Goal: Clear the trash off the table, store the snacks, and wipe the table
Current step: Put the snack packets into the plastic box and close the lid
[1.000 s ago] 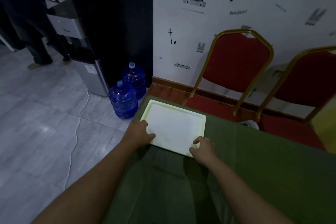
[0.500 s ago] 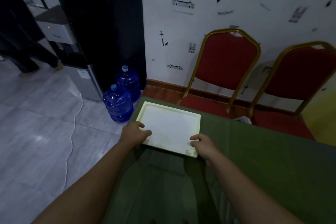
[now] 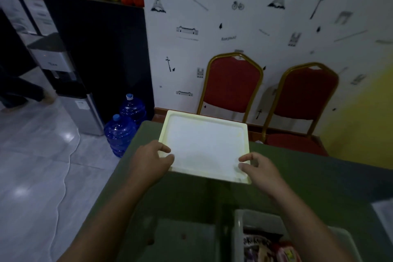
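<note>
A cream-white rectangular tray [image 3: 204,144] with nothing on it is over the far left corner of the green-covered table [image 3: 319,180], its far edge reaching past the table edge. My left hand [image 3: 148,159] grips the tray's near left edge with the thumb on top. My right hand [image 3: 261,170] pinches the near right corner with curled fingers. At the bottom right, a clear plastic bin [image 3: 238,225] holds colourful snack packs [image 3: 261,246].
Two red chairs with gold frames [image 3: 231,85] [image 3: 308,95] stand against the wall behind the table. Two blue water bottles [image 3: 119,134] and a water dispenser [image 3: 70,91] are on the floor at left. A person's legs [image 3: 19,93] show at the far left.
The tray has come up off the table corner and nearer to me, both hands still on its near edge. The view has pulled back, bringing the snack bin into sight.
</note>
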### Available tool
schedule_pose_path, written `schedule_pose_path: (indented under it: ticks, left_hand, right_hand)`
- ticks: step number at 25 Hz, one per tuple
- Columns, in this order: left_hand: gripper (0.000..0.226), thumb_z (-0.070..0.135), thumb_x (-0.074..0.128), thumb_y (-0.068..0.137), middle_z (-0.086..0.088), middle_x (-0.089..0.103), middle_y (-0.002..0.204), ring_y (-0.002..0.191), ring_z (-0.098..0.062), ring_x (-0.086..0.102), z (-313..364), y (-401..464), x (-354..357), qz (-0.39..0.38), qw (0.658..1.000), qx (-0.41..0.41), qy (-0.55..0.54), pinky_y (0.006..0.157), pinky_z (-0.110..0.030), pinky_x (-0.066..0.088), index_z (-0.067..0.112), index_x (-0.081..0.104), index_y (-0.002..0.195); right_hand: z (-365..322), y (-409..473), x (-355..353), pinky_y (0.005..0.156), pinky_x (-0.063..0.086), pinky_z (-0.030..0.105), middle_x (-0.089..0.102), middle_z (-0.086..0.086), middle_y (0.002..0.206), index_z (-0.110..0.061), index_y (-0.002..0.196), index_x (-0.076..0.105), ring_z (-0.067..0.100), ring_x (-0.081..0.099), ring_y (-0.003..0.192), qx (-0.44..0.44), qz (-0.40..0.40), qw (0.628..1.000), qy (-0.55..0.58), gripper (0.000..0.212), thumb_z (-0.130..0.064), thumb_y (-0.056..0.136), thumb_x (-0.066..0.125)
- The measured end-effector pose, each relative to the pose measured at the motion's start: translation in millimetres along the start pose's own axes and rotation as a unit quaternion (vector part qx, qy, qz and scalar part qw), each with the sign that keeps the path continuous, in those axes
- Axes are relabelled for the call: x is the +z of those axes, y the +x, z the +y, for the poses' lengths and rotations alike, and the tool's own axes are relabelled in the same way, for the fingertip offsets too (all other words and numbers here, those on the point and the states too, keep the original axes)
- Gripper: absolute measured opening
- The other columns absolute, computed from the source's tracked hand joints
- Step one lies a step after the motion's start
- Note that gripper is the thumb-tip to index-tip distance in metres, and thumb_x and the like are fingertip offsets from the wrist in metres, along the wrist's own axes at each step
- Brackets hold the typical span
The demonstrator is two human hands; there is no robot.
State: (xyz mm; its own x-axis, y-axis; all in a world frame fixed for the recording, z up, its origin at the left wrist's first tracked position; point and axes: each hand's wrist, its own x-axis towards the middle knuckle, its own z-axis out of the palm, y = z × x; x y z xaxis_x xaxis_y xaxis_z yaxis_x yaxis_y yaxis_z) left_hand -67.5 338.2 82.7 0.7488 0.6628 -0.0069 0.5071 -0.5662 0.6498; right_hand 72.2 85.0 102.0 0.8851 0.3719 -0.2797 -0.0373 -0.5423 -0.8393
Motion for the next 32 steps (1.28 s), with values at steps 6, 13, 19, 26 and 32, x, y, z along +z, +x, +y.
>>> schedule_pose_path:
  ticks: [6, 13, 19, 26, 32]
  left_hand:
    - [0.020, 0.037, 0.067, 0.083, 0.003, 0.063, 0.114, 0.076, 0.000, 0.048, 74.5, -94.4, 36.4, -0.016, 0.999, 0.028, -0.012, 0.057, -0.020, 0.036, 0.027, 0.067, 0.100]
    - [0.013, 0.039, 0.069, 0.079, 0.003, 0.069, 0.092, 0.073, -0.006, 0.055, 115.2, -195.1, 88.1, -0.035, 0.999, 0.019, -0.008, 0.063, -0.026, 0.046, 0.029, 0.069, 0.087]
    - [0.012, 0.039, 0.069, 0.080, 0.014, 0.061, 0.090, 0.072, 0.003, 0.050, 117.5, -258.7, 115.7, -0.052, 0.999, 0.003, 0.002, 0.055, -0.017, 0.036, 0.030, 0.069, 0.088]
    - [0.006, 0.033, 0.071, 0.079, 0.014, 0.063, 0.087, 0.071, 0.002, 0.052, 120.2, -286.3, 122.1, -0.039, 0.999, 0.010, 0.001, 0.057, -0.018, 0.037, 0.028, 0.069, 0.082]
    - [0.008, 0.033, 0.071, 0.078, 0.012, 0.066, 0.088, 0.069, 0.004, 0.053, 118.5, -293.2, 123.0, -0.033, 0.999, 0.000, 0.005, 0.054, -0.014, 0.036, 0.027, 0.069, 0.083]
  right_hand:
    - [58.1, -84.2, -87.4, 0.058, 0.037, 0.026, 0.050, -0.011, 0.084, -0.024, 0.087, 0.064, 0.010, 0.051, 0.076, -0.019, 0.035, 0.999, -0.003, 0.002, -0.022, 0.087, 0.064]
    - [135.0, -160.9, -156.4, 0.064, 0.039, 0.024, 0.060, -0.004, 0.100, -0.019, 0.085, 0.065, 0.011, 0.055, 0.090, 0.003, 0.036, 0.999, 0.000, 0.002, -0.020, 0.087, 0.064]
    - [174.6, -197.6, -176.3, 0.061, 0.040, 0.024, 0.056, -0.004, 0.098, -0.017, 0.086, 0.064, 0.012, 0.053, 0.089, 0.030, 0.020, 0.999, -0.018, 0.006, -0.022, 0.089, 0.062]
    - [193.9, -217.3, -176.6, 0.057, 0.033, 0.022, 0.048, -0.009, 0.083, -0.018, 0.078, 0.063, 0.006, 0.046, 0.074, -0.015, 0.040, 0.998, -0.046, 0.008, -0.015, 0.085, 0.065]
    - [204.6, -222.6, -176.6, 0.064, 0.036, 0.023, 0.052, -0.007, 0.099, -0.021, 0.078, 0.063, 0.012, 0.049, 0.089, -0.022, 0.029, 0.998, -0.053, 0.008, -0.017, 0.085, 0.067]
